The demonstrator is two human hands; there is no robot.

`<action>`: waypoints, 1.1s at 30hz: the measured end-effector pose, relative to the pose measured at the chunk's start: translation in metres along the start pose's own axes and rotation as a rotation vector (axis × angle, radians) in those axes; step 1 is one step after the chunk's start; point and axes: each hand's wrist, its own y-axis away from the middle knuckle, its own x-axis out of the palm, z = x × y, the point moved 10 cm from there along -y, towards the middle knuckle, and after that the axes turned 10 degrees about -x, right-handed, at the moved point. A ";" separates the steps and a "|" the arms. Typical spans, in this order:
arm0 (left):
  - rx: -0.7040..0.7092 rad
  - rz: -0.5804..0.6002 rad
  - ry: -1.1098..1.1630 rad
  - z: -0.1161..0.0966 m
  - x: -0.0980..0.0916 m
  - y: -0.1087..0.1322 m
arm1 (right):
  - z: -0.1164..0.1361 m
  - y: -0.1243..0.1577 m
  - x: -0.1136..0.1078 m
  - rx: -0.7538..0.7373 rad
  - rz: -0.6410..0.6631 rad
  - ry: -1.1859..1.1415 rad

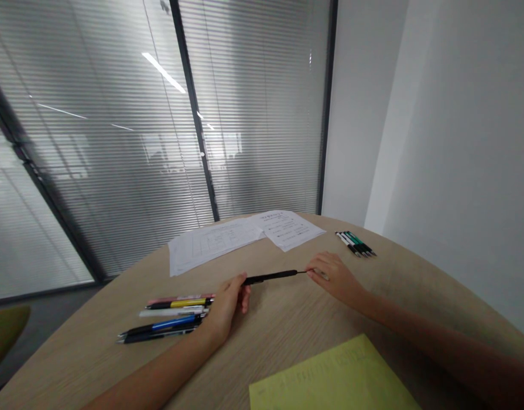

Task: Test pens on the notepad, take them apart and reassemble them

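My left hand (226, 304) is closed around the left end of a black pen (271, 277), held nearly level over the table. From the pen's right end sticks out a thin dark rod (302, 271), which looks like a refill. The fingertips of my right hand (334, 278) pinch the far end of that rod. Beside and partly behind my left wrist lie several pens, among them a yellow and black pen (179, 304), a white pen (170, 312) and a blue pen (172, 323); my hand hides their right ends.
Printed sheets (219, 242) lie at the back of the round wooden table (279, 319). Several white, green and black pens (355, 244) sit in a row at the back right. A yellow paper pad (330, 378) is at the near edge. Glass with blinds (262, 114) stands behind.
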 end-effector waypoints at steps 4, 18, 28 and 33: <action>0.000 -0.017 0.026 -0.001 -0.002 0.000 | -0.008 0.002 -0.002 0.023 -0.020 0.009; 0.038 -0.123 0.166 0.001 -0.019 -0.007 | -0.041 0.011 -0.001 0.259 0.029 0.127; 0.043 -0.068 0.097 0.000 -0.011 -0.006 | -0.020 0.019 0.034 0.299 0.303 0.086; 0.011 -0.030 0.026 0.002 -0.005 -0.005 | -0.018 0.018 0.032 0.288 0.300 0.096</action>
